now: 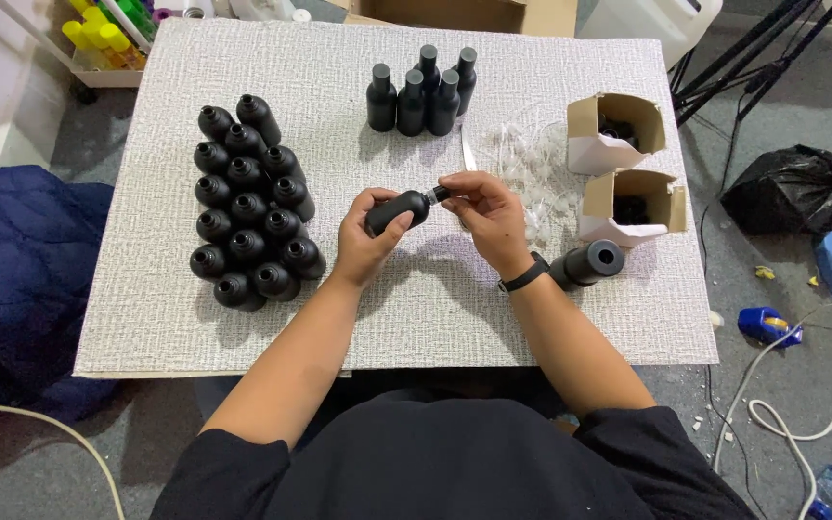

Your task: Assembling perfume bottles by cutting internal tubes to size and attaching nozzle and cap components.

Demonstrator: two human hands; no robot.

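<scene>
Bottle (pixel 397 212), black, lying sideways above table (pixel 146 318) centre; left hand (pixel 363 241) gripping its body, right hand (pixel 488 217) pinching its neck. Tube (pixel 589 262) lying toward right edge. Bottle cluster (pixel 247 202) standing near left edge. Two open boxes (pixel 623 169) sitting right. Five capped bottles (pixel 423 91) standing along far edge.

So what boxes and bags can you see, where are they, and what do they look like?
Upper small carton: right side of the table, brown card with white flap, open, dark things inside.
Lower small carton: just below it, same colours, open.
Big brown box: beyond the table's far edge, open, cut off by the frame.
Black plastic bag: on the floor to the right, crumpled.
No screens or signs in view.
</scene>
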